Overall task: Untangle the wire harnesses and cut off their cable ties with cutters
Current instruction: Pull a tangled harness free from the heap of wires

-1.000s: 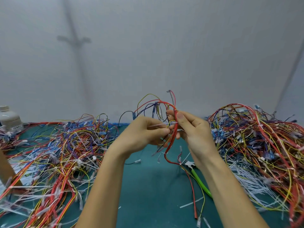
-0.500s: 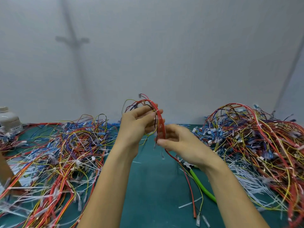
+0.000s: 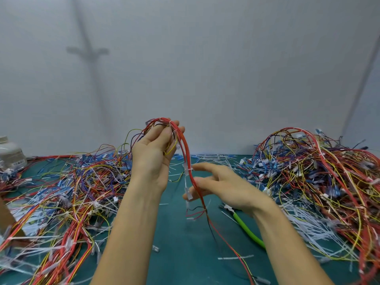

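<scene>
My left hand is raised over the middle of the table and grips the top of a mostly red wire harness. The harness arcs down from its fingers to the green mat, with white cable ties around it. My right hand is lower and to the right, fingers spread and relaxed, with the red bundle running across its fingertips. The green-handled cutters lie on the mat under my right wrist, partly hidden by it.
A big tangle of coloured harnesses covers the left of the green mat, and another heap rises at the right. Cut white tie pieces litter the right and back. A white bottle stands far left.
My left hand has lifted the harness higher and turned palm toward me. My right hand let go of its pinch, dropped lower and opened its fingers along the bundle.
</scene>
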The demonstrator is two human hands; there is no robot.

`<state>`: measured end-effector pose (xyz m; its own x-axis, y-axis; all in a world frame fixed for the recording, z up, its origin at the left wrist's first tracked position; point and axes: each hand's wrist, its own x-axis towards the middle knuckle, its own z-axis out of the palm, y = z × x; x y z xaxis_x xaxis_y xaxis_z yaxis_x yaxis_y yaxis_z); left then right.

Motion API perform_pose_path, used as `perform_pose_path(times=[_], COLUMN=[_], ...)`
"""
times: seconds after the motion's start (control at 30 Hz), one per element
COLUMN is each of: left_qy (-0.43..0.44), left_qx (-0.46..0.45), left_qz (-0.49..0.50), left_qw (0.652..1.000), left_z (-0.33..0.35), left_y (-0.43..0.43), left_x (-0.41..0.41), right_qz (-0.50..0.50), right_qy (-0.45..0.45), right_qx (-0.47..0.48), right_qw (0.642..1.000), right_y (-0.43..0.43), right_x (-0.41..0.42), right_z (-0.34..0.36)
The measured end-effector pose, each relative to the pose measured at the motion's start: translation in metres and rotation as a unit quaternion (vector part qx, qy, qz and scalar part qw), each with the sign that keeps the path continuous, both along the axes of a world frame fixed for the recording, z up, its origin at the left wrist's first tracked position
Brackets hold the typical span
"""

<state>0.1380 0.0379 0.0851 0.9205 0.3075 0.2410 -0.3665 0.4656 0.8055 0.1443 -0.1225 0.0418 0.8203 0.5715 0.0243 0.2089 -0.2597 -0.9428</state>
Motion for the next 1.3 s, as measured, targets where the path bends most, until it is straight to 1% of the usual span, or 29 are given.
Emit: perform_pose_path(times=[0.07,0.13,0.2,0.3,0.33,0.4,0.47,0.53,0.6,0.7,0.77,0.87,0.97,1.03,1.17,1.3], left_qy=[0.005,0.009,0.011,0.023,0.034,0.062,0.067,0.059,0.049,0.028,0.03,0.041,0.034,0.029,0.028,0.034], left_qx=[-0.013,-0.036,-0.071,-0.108,-0.106,-0.073,-0.05,-0.038,-0.037,-0.093,-0.128,-0.175,-0.217,-0.226,-0.246,-0.25], left_qz=[0.009,0.013,0.007,-0.021,-0.038,-0.067,-0.087,-0.086,-0.068,-0.04,-0.03,-0.036,-0.035,-0.031,-0.041,-0.051], left_qw=[1.0,0.999,0.997,0.994,0.993,0.993,0.993,0.994,0.996,0.994,0.991,0.983,0.975,0.973,0.968,0.966], left_z=[-0.001,-0.001,0.0,0.0,-0.001,-0.002,-0.004,-0.005,-0.005,-0.003,-0.001,0.001,0.003,0.004,0.005,0.006], left_y=[-0.002,-0.001,0.002,0.005,0.005,0.0,-0.006,-0.011,-0.014,-0.011,-0.006,0.003,0.007,0.007,0.009,0.009], left_x=[0.0,0.0,0.001,0.002,0.001,-0.001,-0.002,-0.002,-0.001,0.001,0.002,0.002,0.001,0.0,-0.001,-0.002], right_qz=[0.021,0.048,0.065,0.043,0.025,-0.01,-0.031,-0.052,-0.081,-0.116,-0.109,-0.065,-0.024,-0.029,-0.07,-0.062], right_qy=[0.033,0.041,0.016,-0.016,-0.021,-0.026,-0.026,-0.04,-0.06,-0.096,-0.121,-0.105,-0.078,-0.066,-0.042,0.003], right_qx=[0.079,0.147,0.178,0.204,0.222,0.264,0.296,0.305,0.294,0.253,0.198,0.12,0.1,0.14,0.25,0.349], right_qw=[0.996,0.987,0.982,0.978,0.974,0.964,0.954,0.95,0.95,0.956,0.967,0.985,0.992,0.988,0.965,0.935], right_y=[0.0,-0.004,-0.009,-0.011,-0.01,-0.005,-0.001,0.001,0.0,-0.008,-0.014,-0.02,-0.021,-0.016,-0.01,-0.01], right_x=[-0.003,-0.005,-0.004,0.0,0.001,0.003,0.004,0.005,0.006,0.009,0.01,0.006,0.004,0.004,0.006,0.008], right_z=[0.003,0.007,0.009,0.011,0.011,0.011,0.009,0.009,0.007,0.006,0.007,0.008,0.007,0.006,0.006,0.007])
